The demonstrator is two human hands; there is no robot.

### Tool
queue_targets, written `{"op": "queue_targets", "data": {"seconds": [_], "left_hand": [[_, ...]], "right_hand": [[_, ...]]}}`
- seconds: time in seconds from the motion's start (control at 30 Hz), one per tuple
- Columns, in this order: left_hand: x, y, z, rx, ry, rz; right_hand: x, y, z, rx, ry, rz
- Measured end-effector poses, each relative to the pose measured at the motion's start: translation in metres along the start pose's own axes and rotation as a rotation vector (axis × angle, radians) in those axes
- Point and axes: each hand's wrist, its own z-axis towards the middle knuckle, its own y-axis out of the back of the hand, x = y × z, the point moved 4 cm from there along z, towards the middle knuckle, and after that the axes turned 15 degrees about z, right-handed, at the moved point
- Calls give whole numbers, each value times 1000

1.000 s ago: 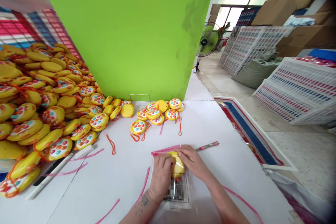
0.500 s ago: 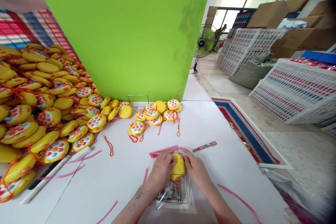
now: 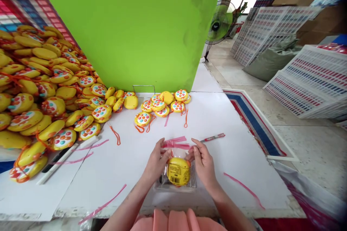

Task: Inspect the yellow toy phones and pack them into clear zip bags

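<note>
A clear plastic bag [image 3: 193, 184] lies flat on the table in front of me, with a printed card inside. Also in it is a yellow duck-shaped toy [image 3: 178, 173], its back with printed text and a barcode facing up. My left hand [image 3: 156, 160] grips the bag's upper left side, thumb and fingers bent around the edge. At the upper right side, my right hand [image 3: 203, 160] pinches the plastic, its index finger raised. Pink strips [image 3: 176, 142] lie at the bag's top, between my hands.
Many yellow toys [image 3: 65, 94] are heaped at left; a smaller group [image 3: 158, 104] lies by the green panel [image 3: 130, 29]. A red utility knife [image 3: 214, 137] rests right of the bag. Pink strips [image 3: 244, 187] are scattered about. A fan [image 3: 219, 25] and white crates [image 3: 311, 83] stand beyond.
The yellow toy now sits lower, inside the bag, with its printed back visible. My hands have moved apart to the bag's two sides, and the view has tilted down.
</note>
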Motion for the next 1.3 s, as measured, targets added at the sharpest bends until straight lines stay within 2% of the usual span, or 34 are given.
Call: {"op": "queue_targets", "data": {"seconds": [0.07, 0.13, 0.2, 0.3, 0.4, 0.5, 0.6, 0.7, 0.77, 0.83, 0.93, 1.03, 1.07, 1.1, 1.13, 1.2, 1.23, 1.3], "left_hand": [[5, -6, 0, 125, 69, -141], [3, -10, -2, 175, 87, -191], [0, -14, -4, 187, 112, -208], [-7, -16, -7, 203, 112, -242], [-19, -13, -10, 179, 15, -91], [-33, -7, -14, 131, -83, 178], [-44, -5, -17, 126, -146, 354], [-45, -6, -18, 145, -177, 373], [-40, -8, -15, 161, -152, 283], [-27, -10, -11, 179, -75, 134], [-3, -13, -4, 202, 79, -131], [15, -14, 1, 231, 169, -332], [18, -14, 2, 237, 179, -364], [20, -14, 3, 242, 184, -381], [20, -13, 3, 248, 190, -390], [19, -12, 4, 273, 209, -400], [18, -11, 4, 285, 222, -404], [17, -10, 5, 298, 244, -403]], "right_hand": [[2, 1, 1, -3, 15, -25], [7, 3, 4, -13, 94, -145], [17, 0, 8, 2, 256, -329], [33, -15, 8, 139, 500, -537], [42, -32, 7, 259, 595, -638], [47, -45, 6, 296, 637, -700], [48, -53, 7, 303, 668, -734], [44, -47, 16, 231, 613, -726], [39, -28, 25, 110, 543, -707], [33, 5, 33, -29, 483, -715], [25, 76, 37, -144, 430, -763], [14, 157, 26, -274, 371, -852], [9, 177, 21, -249, 340, -946], [3, 191, 16, -150, 306, -1026], [0, 202, 11, -88, 301, -1076], [1, 208, 5, -27, 334, -1143], [5, 204, 4, -42, 361, -1147], [16, 181, 8, -93, 393, -1102]]}}
